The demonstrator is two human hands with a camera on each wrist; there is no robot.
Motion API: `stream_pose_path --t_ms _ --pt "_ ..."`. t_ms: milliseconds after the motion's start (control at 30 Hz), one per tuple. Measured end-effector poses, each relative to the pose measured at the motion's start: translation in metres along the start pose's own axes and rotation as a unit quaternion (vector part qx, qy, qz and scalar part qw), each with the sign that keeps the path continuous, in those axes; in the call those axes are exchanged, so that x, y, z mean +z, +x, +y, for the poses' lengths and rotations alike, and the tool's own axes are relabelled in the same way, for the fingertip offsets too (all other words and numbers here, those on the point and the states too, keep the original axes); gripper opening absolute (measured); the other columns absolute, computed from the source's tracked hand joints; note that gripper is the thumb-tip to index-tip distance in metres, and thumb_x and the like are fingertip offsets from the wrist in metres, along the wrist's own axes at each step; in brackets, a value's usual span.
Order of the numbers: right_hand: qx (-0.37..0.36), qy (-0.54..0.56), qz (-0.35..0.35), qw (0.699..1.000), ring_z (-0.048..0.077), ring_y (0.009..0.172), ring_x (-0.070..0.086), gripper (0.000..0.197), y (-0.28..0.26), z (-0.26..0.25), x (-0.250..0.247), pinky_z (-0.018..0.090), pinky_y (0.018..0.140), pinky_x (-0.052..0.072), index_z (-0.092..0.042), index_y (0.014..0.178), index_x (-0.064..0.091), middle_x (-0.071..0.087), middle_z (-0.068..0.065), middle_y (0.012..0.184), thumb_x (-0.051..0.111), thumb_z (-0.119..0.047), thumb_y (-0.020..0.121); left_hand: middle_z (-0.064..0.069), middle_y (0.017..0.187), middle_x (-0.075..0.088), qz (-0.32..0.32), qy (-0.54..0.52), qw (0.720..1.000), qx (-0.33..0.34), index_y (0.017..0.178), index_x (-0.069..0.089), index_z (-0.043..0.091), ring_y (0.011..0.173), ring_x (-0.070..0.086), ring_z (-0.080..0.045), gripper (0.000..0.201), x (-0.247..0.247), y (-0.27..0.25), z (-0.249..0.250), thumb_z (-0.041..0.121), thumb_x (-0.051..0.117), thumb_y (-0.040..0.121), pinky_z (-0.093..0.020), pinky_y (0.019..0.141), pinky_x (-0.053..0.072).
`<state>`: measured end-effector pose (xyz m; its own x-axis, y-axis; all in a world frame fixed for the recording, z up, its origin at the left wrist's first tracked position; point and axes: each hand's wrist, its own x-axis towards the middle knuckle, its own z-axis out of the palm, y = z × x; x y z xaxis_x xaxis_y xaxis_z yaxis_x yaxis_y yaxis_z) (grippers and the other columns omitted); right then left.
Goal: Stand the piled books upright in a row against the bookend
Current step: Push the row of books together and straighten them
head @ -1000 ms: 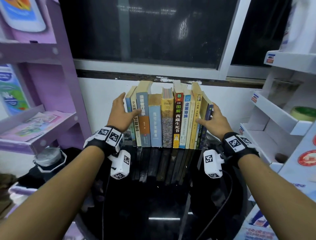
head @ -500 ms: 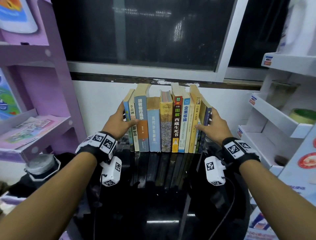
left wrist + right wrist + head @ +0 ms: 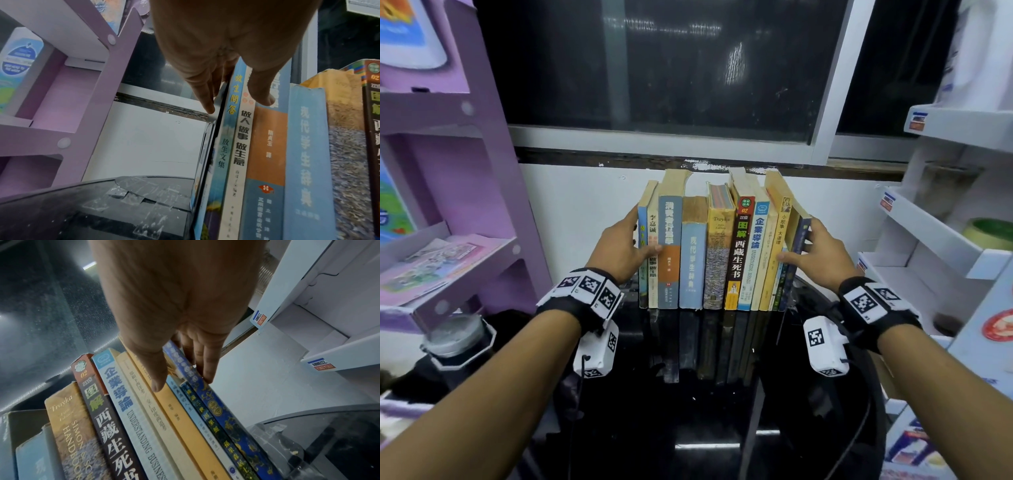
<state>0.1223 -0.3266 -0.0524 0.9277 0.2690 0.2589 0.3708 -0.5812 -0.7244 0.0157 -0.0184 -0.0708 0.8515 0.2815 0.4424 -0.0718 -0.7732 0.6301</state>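
Observation:
Several books (image 3: 717, 246) stand upright in a row, spines toward me, at the back of a glossy black table (image 3: 705, 428). My left hand (image 3: 635, 240) presses the left end: the thumb lies across the spines, and straight fingers (image 3: 207, 100) lie along a thin upright bookend plate (image 3: 206, 146) beside the light blue book (image 3: 224, 146). My right hand (image 3: 799, 245) presses the right end. Its thumb rests on a yellow spine and its fingers (image 3: 207, 369) lie flat on the outer cover of the dark blue book (image 3: 216, 410). The right-hand books lean slightly left.
A purple shelf unit (image 3: 493, 205) stands close on the left, with a metal-lidded jar (image 3: 453, 337) below it. A white shelf rack (image 3: 928, 233) holding a green tape roll (image 3: 989, 233) stands on the right. A white wall and a dark window are behind the row.
Both hands stay at the two ends of the row. The left hand has slid a little lower along the end book, and the head view has shifted slightly.

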Motion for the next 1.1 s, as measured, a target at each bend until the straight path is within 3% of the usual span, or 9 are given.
stream_pose_path --t_ms 133,233,467,600,1100 --pt "0.000 -0.009 0.005 1.000 0.020 0.105 0.060 0.062 0.001 0.002 -0.002 0.027 0.082 0.041 -0.018 0.134 0.042 0.063 0.006 0.126 0.075 -0.018 0.082 -0.005 0.128 0.061 -0.011 -0.004 1.000 -0.001 0.139 0.039 0.024 0.120 0.057 -0.023 0.059 0.001 0.001 0.002 0.025 0.067 0.087 -0.039 0.096 0.049" --pt "-0.002 -0.008 0.009 1.000 0.021 0.106 0.061 0.063 0.002 0.003 0.001 0.027 0.081 0.042 -0.018 0.134 0.042 0.063 0.006 0.125 0.076 -0.016 0.081 -0.005 0.125 0.064 0.012 -0.006 1.000 -0.014 0.137 0.042 0.024 0.117 0.059 -0.024 0.052 0.003 0.000 0.002 0.025 0.064 0.089 -0.041 0.094 0.050" --pt "0.000 -0.028 0.020 0.999 0.026 0.107 0.064 0.066 0.007 0.006 0.010 0.040 0.090 0.050 -0.018 0.132 0.042 0.065 0.007 0.121 0.080 -0.016 0.077 -0.002 0.116 0.068 0.063 0.019 0.997 -0.027 0.129 0.047 0.027 0.107 0.064 -0.026 0.040 0.012 -0.002 -0.001 0.026 0.060 0.091 -0.043 0.093 0.049" --pt "-0.004 -0.048 0.025 0.999 0.028 0.105 0.065 0.066 0.010 0.005 0.012 0.045 0.091 0.053 -0.018 0.131 0.041 0.065 0.008 0.120 0.080 -0.019 0.077 0.000 0.114 0.069 0.072 0.013 0.997 -0.028 0.129 0.047 0.029 0.106 0.065 -0.025 0.041 0.013 -0.003 -0.003 0.027 0.061 0.091 -0.045 0.094 0.049" --pt "-0.018 -0.063 0.026 0.998 0.030 0.104 0.065 0.063 0.008 0.003 0.013 0.046 0.091 0.053 -0.018 0.129 0.041 0.065 0.010 0.119 0.079 -0.020 0.079 -0.002 0.118 0.067 0.065 0.032 0.997 -0.022 0.133 0.043 0.027 0.106 0.065 -0.025 0.047 0.011 -0.005 -0.003 0.031 0.061 0.090 -0.047 0.094 0.049"
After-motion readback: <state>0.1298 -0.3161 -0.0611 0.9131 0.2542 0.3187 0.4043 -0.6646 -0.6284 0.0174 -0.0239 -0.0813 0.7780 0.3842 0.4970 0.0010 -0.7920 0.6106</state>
